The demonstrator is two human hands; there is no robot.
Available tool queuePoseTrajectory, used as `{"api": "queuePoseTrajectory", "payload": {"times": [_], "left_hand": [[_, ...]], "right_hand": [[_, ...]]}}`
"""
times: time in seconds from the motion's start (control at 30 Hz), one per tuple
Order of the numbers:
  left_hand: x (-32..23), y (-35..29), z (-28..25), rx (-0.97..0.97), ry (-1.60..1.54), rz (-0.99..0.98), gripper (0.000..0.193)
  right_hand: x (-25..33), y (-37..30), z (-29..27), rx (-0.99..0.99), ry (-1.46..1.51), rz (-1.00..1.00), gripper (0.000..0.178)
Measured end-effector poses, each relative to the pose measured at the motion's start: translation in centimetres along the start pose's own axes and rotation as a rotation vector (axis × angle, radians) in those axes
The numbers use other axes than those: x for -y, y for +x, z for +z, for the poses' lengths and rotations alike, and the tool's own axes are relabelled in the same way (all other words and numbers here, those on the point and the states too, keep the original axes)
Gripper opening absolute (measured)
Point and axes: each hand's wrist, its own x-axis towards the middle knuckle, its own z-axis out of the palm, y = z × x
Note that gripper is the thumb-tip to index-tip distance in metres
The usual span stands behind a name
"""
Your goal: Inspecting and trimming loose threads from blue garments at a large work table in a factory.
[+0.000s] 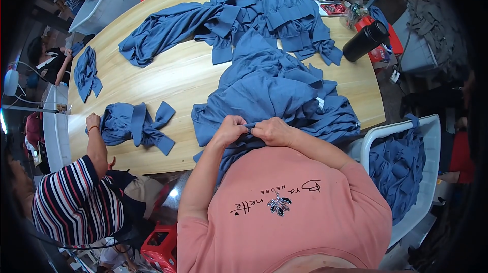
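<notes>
A heap of blue knit garments [269,87] lies on the wooden table right in front of me. At its near edge my left hand [231,129] pinches a fold of the blue fabric. Close beside it, my right hand [274,131] is closed on the same fold, the two hands almost touching. Something small between my fingertips is too small to make out. Part of the cloth hangs over the table edge against my body. A small white tag [320,102] shows on the right side of the heap.
More blue garments [254,3] cover the table's far side. A black bottle [365,40] stands at the right edge. At my right is a white bin [434,156] of blue pieces. On the left, a co-worker in a striped shirt [76,202] touches another blue garment [134,125].
</notes>
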Motion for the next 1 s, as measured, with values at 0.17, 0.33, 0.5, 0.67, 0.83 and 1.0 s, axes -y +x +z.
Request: {"api": "queuePoseTrajectory", "payload": {"times": [0.17, 0.33, 0.5, 0.67, 0.83, 1.0], "left_hand": [[0.5, 0.2, 1.1, 0.006, -0.148, -0.025, 0.004], [1.1, 0.1, 1.6, 0.038, -0.201, -0.024, 0.009], [1.6, -0.1, 0.8, 0.100, -0.429, -0.065, 0.006], [1.7, -0.3, 0.8, 0.096, -0.512, -0.057, 0.007], [1.8, -0.6, 1.2, 0.009, -0.562, -0.009, 0.005], [1.9, -1.0, 2.0, -0.085, -0.553, 0.075, 0.006]], "right_hand": [[0.1, 0.2, -0.3, -0.055, 0.039, 0.003, 0.010], [0.3, 0.7, -0.6, -0.329, 0.118, 0.003, 0.015], [0.2, 0.7, -0.5, -0.329, 0.117, -0.009, 0.010], [0.1, 0.9, -0.1, -0.340, 0.099, -0.036, 0.007], [0.0, 1.0, 0.3, -0.304, 0.083, -0.049, 0.005], [-0.1, 0.9, 0.4, -0.257, 0.074, -0.014, 0.006]]}}
